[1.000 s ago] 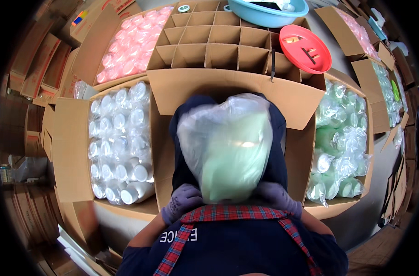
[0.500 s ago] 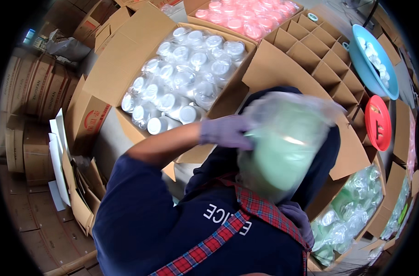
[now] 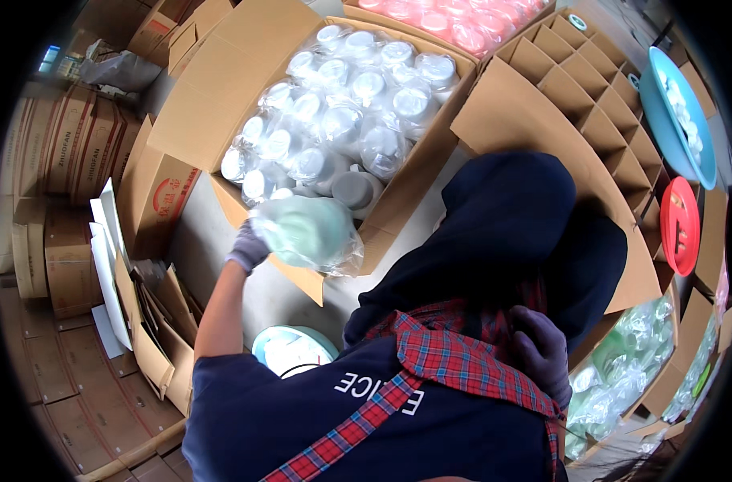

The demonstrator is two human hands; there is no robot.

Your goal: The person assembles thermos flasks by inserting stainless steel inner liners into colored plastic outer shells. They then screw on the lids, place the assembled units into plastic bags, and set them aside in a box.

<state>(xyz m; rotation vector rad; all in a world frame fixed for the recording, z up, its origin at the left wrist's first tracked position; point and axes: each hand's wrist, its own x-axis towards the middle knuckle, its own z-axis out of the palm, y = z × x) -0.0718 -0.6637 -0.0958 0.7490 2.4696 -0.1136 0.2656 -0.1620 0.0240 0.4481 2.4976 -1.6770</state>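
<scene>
My left hand, in a grey-purple glove, grips the side of a pale green rounded container wrapped in clear plastic. The container hangs tilted over the near corner of an open cardboard box. Inside that box stand rows of white lidded bottles, each in clear plastic. My right hand, gloved too, lies by my thigh beside the plaid apron. Its fingers are curled, and what is inside them, if anything, is hidden.
An empty divided carton stands far right, beside a blue basin and a red basin. Pink wrapped bottles fill a box behind. Green wrapped items lie lower right. A pale bucket and folded cardboard sit left.
My left hand has swung the green container down and left, from above my lap to the box's near corner. My right hand stays by my lap and now shows more fully.
</scene>
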